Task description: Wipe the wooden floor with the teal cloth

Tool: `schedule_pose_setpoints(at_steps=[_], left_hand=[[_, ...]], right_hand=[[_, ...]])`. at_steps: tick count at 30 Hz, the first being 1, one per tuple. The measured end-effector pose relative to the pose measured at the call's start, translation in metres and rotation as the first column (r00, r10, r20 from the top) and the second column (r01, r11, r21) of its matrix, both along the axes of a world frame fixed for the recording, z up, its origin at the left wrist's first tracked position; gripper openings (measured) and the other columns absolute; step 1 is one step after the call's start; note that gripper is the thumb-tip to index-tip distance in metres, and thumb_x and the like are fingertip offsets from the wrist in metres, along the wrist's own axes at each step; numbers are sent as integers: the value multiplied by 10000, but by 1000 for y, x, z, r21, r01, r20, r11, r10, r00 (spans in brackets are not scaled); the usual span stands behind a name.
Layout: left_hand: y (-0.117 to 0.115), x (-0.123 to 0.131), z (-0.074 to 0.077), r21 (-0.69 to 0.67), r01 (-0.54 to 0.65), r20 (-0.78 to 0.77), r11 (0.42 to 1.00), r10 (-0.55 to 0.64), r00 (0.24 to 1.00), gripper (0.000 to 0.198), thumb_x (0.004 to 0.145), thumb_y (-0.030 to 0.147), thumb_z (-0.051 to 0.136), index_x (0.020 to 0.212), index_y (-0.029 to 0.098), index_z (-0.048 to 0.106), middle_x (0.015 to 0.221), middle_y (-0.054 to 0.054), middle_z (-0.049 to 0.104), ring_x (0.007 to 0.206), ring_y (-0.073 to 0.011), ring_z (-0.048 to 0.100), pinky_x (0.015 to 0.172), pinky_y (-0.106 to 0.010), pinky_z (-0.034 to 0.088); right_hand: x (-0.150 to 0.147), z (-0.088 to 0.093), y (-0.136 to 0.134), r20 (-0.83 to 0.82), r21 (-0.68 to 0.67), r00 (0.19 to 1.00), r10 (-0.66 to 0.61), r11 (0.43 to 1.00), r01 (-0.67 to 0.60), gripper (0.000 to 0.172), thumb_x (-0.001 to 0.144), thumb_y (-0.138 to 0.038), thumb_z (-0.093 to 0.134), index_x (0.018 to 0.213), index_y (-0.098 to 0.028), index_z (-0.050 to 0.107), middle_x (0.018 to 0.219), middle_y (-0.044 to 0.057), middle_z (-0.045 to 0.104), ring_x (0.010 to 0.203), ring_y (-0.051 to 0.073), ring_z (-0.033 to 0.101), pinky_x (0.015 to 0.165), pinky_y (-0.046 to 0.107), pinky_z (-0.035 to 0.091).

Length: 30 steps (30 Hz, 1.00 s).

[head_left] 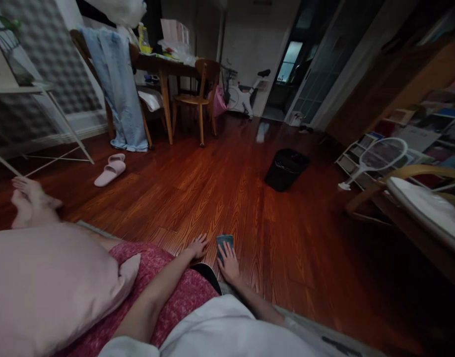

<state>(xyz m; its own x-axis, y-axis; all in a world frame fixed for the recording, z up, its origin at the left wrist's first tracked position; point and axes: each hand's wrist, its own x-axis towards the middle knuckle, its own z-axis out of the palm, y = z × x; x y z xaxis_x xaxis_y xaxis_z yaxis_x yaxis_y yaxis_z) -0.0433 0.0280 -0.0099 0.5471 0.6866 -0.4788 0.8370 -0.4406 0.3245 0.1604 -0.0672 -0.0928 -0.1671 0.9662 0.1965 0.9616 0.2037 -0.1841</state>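
Note:
On the wooden floor (245,208) just beyond my lap lies a small, flat, blue-grey rectangular thing (225,240), like a folded cloth or a pouch; I cannot tell which. My right hand (229,265) rests over its near part, fingers stretched and spread, hiding some of it. To the left, apart from that piece, my left hand (198,246) reaches past the edge of my lap with its fingers extended and nothing in them. A dark, pale-rimmed curved shape (207,273) shows between my forearms, partly covered.
A pink pillow (52,282) covers my legs. Ahead are a black bin (287,168), pink slippers (111,171), a wooden chair (201,96) and jeans (119,84) draped over another chair. An exercise bike (244,94) stands farther back; a racket (383,154) leans at right.

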Motion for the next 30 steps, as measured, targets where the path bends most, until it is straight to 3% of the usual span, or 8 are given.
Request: schedule_pose_setpoints(at_steps=[3, 6, 10, 13, 16, 19, 24, 30], left_hand=[[0, 0, 1, 2, -2, 1, 1000, 2, 1000, 781, 862, 334, 551, 1579, 260, 250, 1662, -89, 58, 1519, -294, 51, 1189, -539, 171], [0, 0, 1, 1, -6, 15, 1000, 6, 1000, 789, 850, 334, 564, 1575, 269, 260, 1662, -78, 67, 1518, -291, 59, 1192, -530, 170], [0, 1, 1, -13, -28, 43, 1000, 29, 999, 777, 847, 339, 575, 1566, 252, 293, 1660, -86, 67, 1518, -296, 72, 1192, -528, 176], [0, 2, -1, -23, -48, 64, 999, 50, 997, 766, 840, 335, 586, 1555, 240, 324, 1658, -86, 83, 1518, -284, 80, 1202, -504, 154], [3, 0, -3, -12, -102, 81, 995, 103, 991, 771, 851, 345, 572, 1564, 238, 300, 1659, -90, 79, 1519, -282, 65, 1203, -496, 154], [8, -10, -5, 11, -197, 81, 980, 196, 977, 776, 893, 359, 519, 1589, 193, 219, 1661, -120, 37, 1519, -292, 23, 1200, -497, 161], [19, -35, -5, 27, -299, 51, 954, 297, 954, 732, 916, 321, 491, 1585, 175, 234, 1664, -121, 29, 1521, -298, 44, 1205, -490, 148], [43, -61, -5, 77, -360, 25, 930, 359, 933, 723, 913, 315, 487, 1585, 193, 250, 1663, -101, 59, 1524, -278, 55, 1215, -480, 100]], right_hand=[[26, 11, 36, 9, -31, 999, -31, 999, 32, 547, 987, -368, 343, 1526, -276, 367, 1622, 48, 306, 1503, 199, 223, 1197, 438, 231], [70, 17, 59, 28, -71, 966, -259, 963, 260, 554, 983, -373, 315, 1506, -216, 410, 1603, 93, 340, 1491, 225, 254, 1187, 454, 242], [120, 10, 57, 8, -38, 856, -517, 855, 517, 591, 981, -408, 255, 1500, -182, 423, 1596, 122, 344, 1487, 250, 259, 1178, 477, 249], [128, 0, 46, -124, 38, 775, -619, 778, 627, 637, 977, -436, 196, 1517, -160, 389, 1594, 168, 329, 1492, 292, 233, 1159, 565, 239], [105, -9, 40, -246, 47, 724, -645, 738, 673, 673, 965, -435, 182, 1536, -114, 336, 1591, 233, 295, 1495, 364, 193, 1115, 679, 211], [62, -13, 39, -253, 27, 790, -558, 812, 583, 664, 964, -415, 201, 1544, -114, 318, 1603, 221, 272, 1504, 362, 165, 1126, 680, 191], [0, -9, 38, -137, 29, 959, -247, 967, 253, 595, 990, -419, 253, 1545, -219, 332, 1632, 99, 265, 1520, 259, 160, 1197, 540, 187], [14, 5, 59, 29, -59, 1000, -1, 998, 3, 568, 984, -391, 314, 1534, -256, 355, 1629, 51, 289, 1514, 226, 188, 1204, 466, 223]])
